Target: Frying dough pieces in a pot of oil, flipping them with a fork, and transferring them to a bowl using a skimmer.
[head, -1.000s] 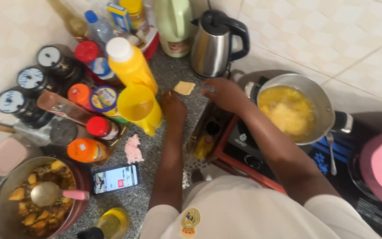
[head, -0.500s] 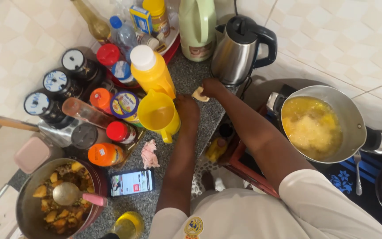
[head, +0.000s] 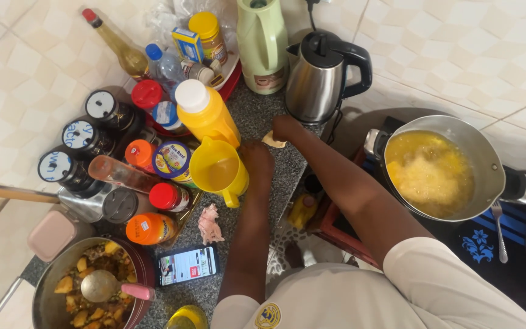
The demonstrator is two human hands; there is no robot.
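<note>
My left hand (head: 257, 159) rests on the grey counter (head: 257, 116) with its fingers curled, right against the yellow plastic jug (head: 217, 170). Whether it touches the jug's rim I cannot tell. My right hand (head: 285, 128) reaches across in front of the steel kettle (head: 319, 82), its fingertips pinching a small pale yellow square piece (head: 273, 142) that lies on the counter. A yellow bottle with a white cap (head: 205, 109) stands just behind the jug.
A pan of bubbling yellow oil (head: 439, 167) sits on the stove at right, with a fork (head: 499, 228) beside it. Left are spice jars (head: 101, 109), small tubs and a pot of stew with a ladle (head: 86, 286). A phone (head: 185, 265) and crumpled paper (head: 210, 224) lie near me.
My right hand has moved from beside the pan to the pale square piece and taken hold of it. The left hand has stayed by the yellow jug.
</note>
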